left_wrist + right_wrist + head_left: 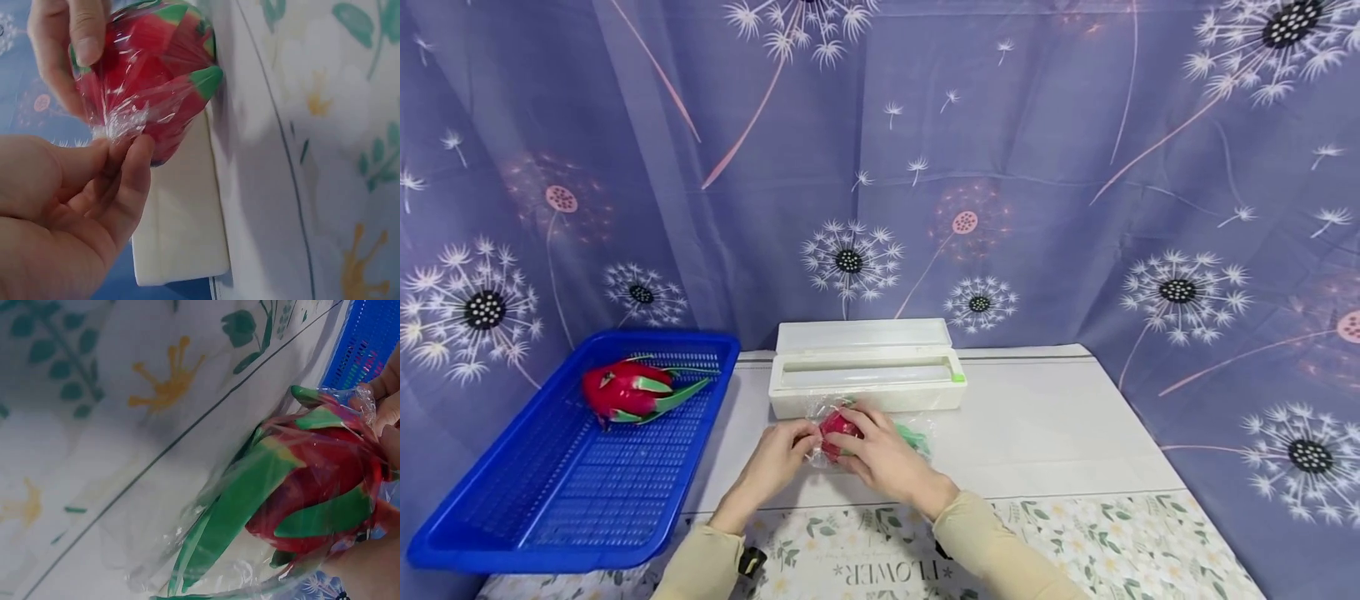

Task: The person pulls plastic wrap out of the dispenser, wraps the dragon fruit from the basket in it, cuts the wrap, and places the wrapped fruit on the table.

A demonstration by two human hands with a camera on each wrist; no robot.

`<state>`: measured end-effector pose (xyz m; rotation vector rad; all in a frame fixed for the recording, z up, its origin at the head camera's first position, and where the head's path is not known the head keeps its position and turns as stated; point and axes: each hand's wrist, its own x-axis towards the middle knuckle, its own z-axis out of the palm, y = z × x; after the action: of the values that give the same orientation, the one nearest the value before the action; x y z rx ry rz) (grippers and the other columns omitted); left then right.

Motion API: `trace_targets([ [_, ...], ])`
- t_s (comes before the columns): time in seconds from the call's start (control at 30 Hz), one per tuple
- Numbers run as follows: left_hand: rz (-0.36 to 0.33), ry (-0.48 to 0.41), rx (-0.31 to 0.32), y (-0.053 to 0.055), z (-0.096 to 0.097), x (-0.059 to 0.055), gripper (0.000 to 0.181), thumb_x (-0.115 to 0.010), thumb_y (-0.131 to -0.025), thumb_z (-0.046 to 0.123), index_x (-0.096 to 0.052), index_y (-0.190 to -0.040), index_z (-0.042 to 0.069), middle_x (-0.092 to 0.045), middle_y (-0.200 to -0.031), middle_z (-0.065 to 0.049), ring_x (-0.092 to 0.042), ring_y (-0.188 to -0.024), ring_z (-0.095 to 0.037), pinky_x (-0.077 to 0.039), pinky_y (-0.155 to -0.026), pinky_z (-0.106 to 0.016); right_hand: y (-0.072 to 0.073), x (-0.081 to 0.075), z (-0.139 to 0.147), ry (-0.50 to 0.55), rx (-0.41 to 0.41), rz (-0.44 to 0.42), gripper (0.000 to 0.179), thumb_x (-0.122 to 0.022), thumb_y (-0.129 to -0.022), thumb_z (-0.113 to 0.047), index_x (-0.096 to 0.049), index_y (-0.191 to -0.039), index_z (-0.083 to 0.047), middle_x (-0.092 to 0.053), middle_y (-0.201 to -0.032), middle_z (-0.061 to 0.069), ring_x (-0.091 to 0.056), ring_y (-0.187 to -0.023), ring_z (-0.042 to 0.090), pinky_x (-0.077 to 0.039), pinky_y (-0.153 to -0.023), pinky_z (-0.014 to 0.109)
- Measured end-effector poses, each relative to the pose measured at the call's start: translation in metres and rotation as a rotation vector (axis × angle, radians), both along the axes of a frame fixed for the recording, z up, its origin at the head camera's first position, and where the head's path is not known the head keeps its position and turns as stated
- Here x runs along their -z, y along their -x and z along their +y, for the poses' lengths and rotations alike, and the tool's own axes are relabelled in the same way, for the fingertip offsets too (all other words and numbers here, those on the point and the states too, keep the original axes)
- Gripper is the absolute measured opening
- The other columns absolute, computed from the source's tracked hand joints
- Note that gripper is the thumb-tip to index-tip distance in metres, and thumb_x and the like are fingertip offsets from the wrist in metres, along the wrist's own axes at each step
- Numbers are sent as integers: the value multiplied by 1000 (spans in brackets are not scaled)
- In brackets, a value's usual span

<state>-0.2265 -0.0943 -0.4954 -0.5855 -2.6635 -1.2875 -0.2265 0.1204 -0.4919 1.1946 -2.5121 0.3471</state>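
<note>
A red dragon fruit (pixel 835 432) with green scales lies wrapped in clear cling film (pixel 128 122), close in front of the white dispenser box. At one end of the fruit my left hand (pixel 772 457) pinches a gathered, crumpled bunch of the film between thumb and fingers. My right hand (pixel 883 454) holds the fruit from above, its fingers bent over the wrapped side. In the right wrist view, long green leaf tips (pixel 240 515) lie beneath loose film that spreads past the fruit's other end.
The dispenser box (pixel 865 402) stands with its lid (pixel 863 336) raised and a film roll (pixel 865 375) inside. To the left is a blue plastic basket (pixel 550 562) holding another dragon fruit (pixel 625 392). A flower-printed cloth (pixel 1052 542) covers the table, and a patterned curtain (pixel 760 233) hangs behind.
</note>
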Motion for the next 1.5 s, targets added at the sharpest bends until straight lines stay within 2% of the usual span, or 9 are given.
trace_targets([
  [0.43,151,23,-35,13,5,15,11,-70,-90,5,-62,-91,12,-63,-76,7,-53,-62,-4,-46,-55,-24,2,-6,5,24,-23,-79,34,-65,-95,-21,-64,-129,-18,-44,-146,14,-36,-134,41,-33,-109,50],
  [0.53,224,85,-7,14,2,14,8,-69,-91,6,-67,-89,14,-66,-78,5,-56,-64,-5,-48,-58,-24,5,-6,5,33,-21,-116,33,-64,-95,-21,-64,-129,-18,-43,-147,13,-35,-135,40,-32,-110,49],
  [0.67,277,178,89,11,-3,13,10,-68,-92,9,-69,-102,10,-70,-91,0,-65,-78,-12,-54,-69,-29,5,-5,8,58,-22,-169,33,-63,-96,-22,-64,-129,-17,-42,-147,13,-33,-137,40,-31,-110,48],
  [0.83,294,319,215,5,-7,15,53,-79,-82,10,-55,-128,2,-63,-119,-13,-64,-103,-27,-53,-86,-39,3,-4,13,71,1,-192,33,-64,-96,-23,-63,-129,-17,-43,-147,11,-33,-137,38,-32,-110,48],
  [0.93,384,417,219,5,-9,16,59,-83,-77,8,-53,-128,5,-61,-119,-11,-62,-105,-26,-52,-87,-38,3,-4,14,81,-4,-202,33,-64,-96,-23,-64,-128,-18,-42,-148,9,-32,-138,38,-31,-110,48],
  [1.03,502,464,197,8,-10,17,47,-83,-77,9,-58,-116,11,-63,-108,-4,-64,-96,-20,-53,-82,-35,3,-5,12,94,-22,-230,31,-63,-97,-25,-64,-127,-19,-41,-149,7,-31,-139,37,-31,-111,48],
  [1.17,572,461,203,13,-11,12,28,-80,-81,15,-63,-102,16,-65,-97,4,-64,-85,-15,-53,-73,-32,4,-4,10,101,-30,-267,31,-62,-97,-27,-65,-127,-20,-39,-151,5,-29,-140,36,-30,-110,48],
  [1.3,549,457,250,18,-11,6,22,-79,-81,18,-69,-100,20,-66,-97,6,-64,-84,-12,-53,-71,-30,5,-5,11,105,-43,-287,31,-63,-96,-27,-65,-127,-20,-39,-151,6,-29,-140,38,-31,-109,51],
  [1.5,525,543,250,32,-9,-18,47,-87,-70,29,-66,-110,16,-55,-100,2,-54,-88,-15,-49,-71,-32,8,-7,11,116,-106,-281,31,-66,-94,-24,-66,-125,-18,-42,-150,8,-30,-139,39,-28,-109,55],
])
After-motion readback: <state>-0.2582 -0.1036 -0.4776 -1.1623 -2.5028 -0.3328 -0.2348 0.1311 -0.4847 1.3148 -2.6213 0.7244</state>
